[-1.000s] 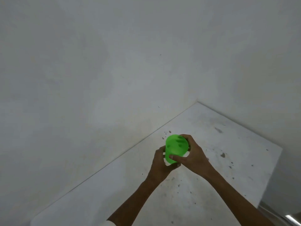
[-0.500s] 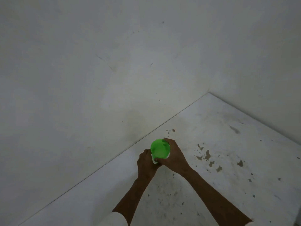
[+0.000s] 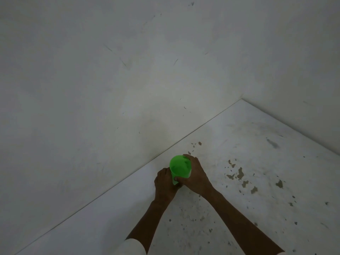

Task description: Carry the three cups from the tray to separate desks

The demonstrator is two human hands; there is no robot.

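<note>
A bright green cup stands upright, its open mouth facing up, over a white desk close to the wall. My left hand wraps its lower left side. My right hand grips its right side and rim. The cup's base is hidden by my fingers, so I cannot tell whether it rests on the desk. The tray and the other cups are out of view.
The desk top is worn, with chipped brown patches to the right of my hands. A white wall runs along its far edge and meets a second wall at the back right corner.
The view has moved closer over the desk. Both hands with the green cup have come lower and nearer to the wall edge, still holding it.
</note>
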